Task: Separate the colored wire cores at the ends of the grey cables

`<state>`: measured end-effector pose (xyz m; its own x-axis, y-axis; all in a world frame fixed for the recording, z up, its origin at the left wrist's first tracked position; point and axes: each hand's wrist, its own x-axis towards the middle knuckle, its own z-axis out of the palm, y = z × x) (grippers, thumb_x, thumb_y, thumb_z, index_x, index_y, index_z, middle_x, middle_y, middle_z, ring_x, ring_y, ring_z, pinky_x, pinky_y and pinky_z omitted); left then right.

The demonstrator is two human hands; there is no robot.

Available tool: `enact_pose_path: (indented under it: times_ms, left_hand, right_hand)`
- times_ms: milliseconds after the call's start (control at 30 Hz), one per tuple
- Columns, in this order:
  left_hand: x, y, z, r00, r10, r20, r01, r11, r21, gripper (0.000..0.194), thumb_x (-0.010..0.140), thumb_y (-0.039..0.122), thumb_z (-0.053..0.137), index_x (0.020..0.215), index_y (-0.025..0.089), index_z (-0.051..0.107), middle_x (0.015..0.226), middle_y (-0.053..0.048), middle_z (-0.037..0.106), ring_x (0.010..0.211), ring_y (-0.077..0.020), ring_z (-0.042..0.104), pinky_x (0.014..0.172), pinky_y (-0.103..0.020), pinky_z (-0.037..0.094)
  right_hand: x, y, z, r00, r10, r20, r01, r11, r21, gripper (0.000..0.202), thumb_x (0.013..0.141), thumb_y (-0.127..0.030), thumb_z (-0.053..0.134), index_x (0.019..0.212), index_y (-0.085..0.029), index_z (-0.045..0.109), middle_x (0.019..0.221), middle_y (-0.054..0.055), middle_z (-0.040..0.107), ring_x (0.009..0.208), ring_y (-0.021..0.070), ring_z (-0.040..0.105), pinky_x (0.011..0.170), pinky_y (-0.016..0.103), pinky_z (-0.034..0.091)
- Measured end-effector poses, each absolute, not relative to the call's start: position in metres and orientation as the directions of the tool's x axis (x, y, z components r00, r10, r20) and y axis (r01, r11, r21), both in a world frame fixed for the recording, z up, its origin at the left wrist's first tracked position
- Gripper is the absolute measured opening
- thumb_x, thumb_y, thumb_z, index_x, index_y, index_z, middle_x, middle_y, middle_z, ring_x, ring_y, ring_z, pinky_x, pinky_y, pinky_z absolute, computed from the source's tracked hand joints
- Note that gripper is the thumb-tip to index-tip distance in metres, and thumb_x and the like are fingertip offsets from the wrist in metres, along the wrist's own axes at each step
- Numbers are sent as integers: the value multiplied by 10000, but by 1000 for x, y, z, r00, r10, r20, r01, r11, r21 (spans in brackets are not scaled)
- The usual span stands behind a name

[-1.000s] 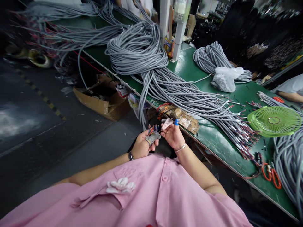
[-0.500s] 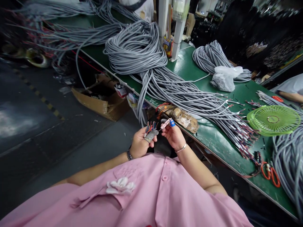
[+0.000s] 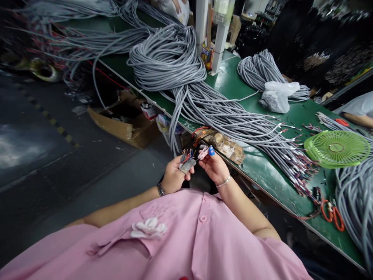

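Within the last second the small pink slotted piece is changing its angle in the right hand, suggesting the fine handwork is continuing. That grip is pinching it at the fingertips, beside a blue finger cover. The left hand is closing round a grey flat piece, coloured wires fanning above it, just short of the bench.

Left fingers, right fingers curled close together.
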<state>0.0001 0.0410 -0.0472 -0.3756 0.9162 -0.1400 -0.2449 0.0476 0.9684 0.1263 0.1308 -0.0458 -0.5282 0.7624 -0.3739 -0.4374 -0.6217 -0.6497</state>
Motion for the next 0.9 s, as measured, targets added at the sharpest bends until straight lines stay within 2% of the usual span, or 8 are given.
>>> enact_pose_path:
  times_ms: [167,400,600,667,733,833,900]
  left_hand:
    - [-1,40,-50,-370,917,-147,-237,59,970,171,763,350,637,760,186,587,586,16,615,359,-60,450,350,-180,293]
    - [-1,38,-51,-337,932,-130,-229,52,972,165,784,337,625,760,180,583,579,18,615,355,-55,452,342,-175,277]
    - [-4,33,-53,-317,939,-131,-229,58,972,176,781,340,621,752,174,570,586,20,612,360,-56,457,340,-175,278]
    - [-6,30,-55,-299,947,-119,-203,59,977,175,794,334,612,750,170,570,588,19,613,369,-59,465,353,-178,301]
    - [-9,27,-58,-271,956,-109,-178,62,982,165,810,321,601,761,166,575,587,20,612,383,-61,477,374,-182,327]
    - [-12,24,-61,-228,968,-106,-155,72,985,155,830,303,585,767,162,580,589,23,608,398,-56,482,399,-179,351]
    - [-12,24,-62,-189,975,-118,-145,91,985,160,834,307,583,770,161,580,596,24,608,401,-53,480,399,-175,350]
  right_hand:
    - [124,130,-49,-525,775,-351,-464,-607,-645,286,759,-432,716,926,-202,679,911,20,711,758,114,625,655,224,482]
    - [124,129,-53,-544,777,-316,-482,-598,-641,333,772,-492,684,942,-206,670,931,24,704,771,121,621,661,226,491]
    - [134,122,-59,-692,659,-295,-370,-674,-639,517,735,-653,615,911,-169,660,874,48,681,705,130,604,655,259,510]
    - [136,115,-60,-721,634,-279,-312,-657,-687,495,676,-609,703,875,-158,653,826,40,670,667,127,593,641,264,510]
    - [135,108,-60,-700,666,-258,-298,-601,-742,412,635,-492,791,817,-155,639,750,14,648,608,109,565,617,255,496]
    - [130,99,-61,-601,761,-242,-328,-512,-794,288,643,-338,818,754,-160,621,657,-21,603,542,80,515,569,220,450]
    - [127,97,-61,-560,792,-241,-341,-486,-805,255,655,-307,810,735,-160,617,643,-24,595,535,77,506,555,213,429]
